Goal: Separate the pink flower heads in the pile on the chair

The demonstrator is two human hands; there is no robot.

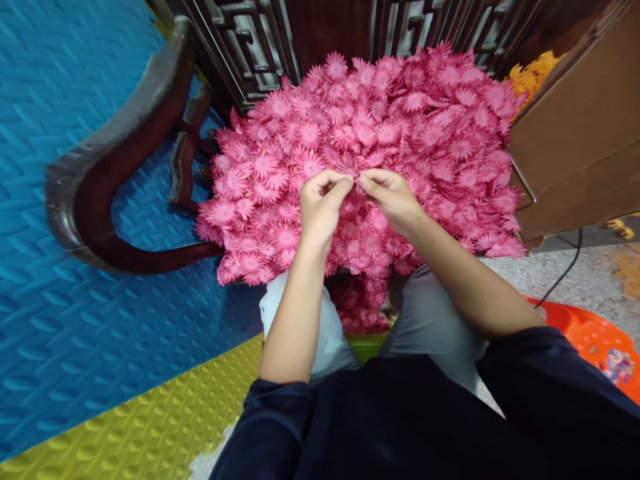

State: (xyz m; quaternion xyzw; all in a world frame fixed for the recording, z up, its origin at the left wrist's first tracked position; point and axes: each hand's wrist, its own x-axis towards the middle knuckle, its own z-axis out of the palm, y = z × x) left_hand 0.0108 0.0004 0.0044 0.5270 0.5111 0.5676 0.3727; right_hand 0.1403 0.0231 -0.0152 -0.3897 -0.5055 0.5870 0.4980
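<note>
A wide heap of pink artificial flower pieces (430, 140) lies in front of me, and both hands are over its middle. My left hand (324, 198) has its thumb and index finger pinched on the edge of a pink flower piece (349, 165). Close beside it, my right hand (387, 195) is also closed in a pinch, its fingertips at the same flower piece's right side. The fingertips of the two hands nearly meet. Whatever small part lies between them is too small to make out.
A dark curved wooden armrest (100, 167) stands left, over blue matting (45, 320). At right are a cardboard box (580, 133), orange pieces (535, 73) and a red plastic stool (595, 337). More pink pieces (363, 303) lie low between my knees.
</note>
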